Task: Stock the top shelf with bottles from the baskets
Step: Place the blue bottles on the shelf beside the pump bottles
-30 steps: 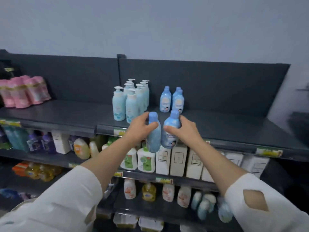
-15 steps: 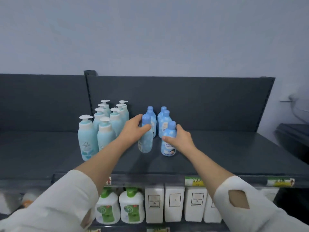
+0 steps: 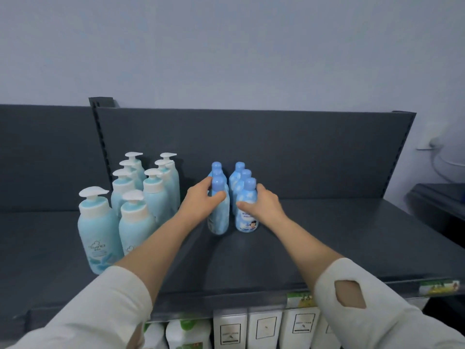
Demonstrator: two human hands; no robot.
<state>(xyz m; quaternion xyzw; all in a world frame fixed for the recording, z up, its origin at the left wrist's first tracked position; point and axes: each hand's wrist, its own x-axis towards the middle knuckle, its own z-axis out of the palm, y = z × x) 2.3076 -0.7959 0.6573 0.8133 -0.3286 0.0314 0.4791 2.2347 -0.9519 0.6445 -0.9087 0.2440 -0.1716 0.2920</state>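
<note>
Two rounded, likely plastic bottles [image 3: 219,220] [image 3: 247,222] in hands [image 3: 201,202] [image 3: 264,207].

The top shelf [image 3: 339,235] looks matt metal, the blue bottles [image 3: 247,222] smooth plastic (faintly glossy), the sleeves [image 3: 390,323] cloth

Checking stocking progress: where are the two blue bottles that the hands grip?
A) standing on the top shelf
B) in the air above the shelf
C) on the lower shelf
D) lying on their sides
A: the left hand grips the left blue bottle, the right hand the right blue bottle, both with bases on the top shelf.
</note>
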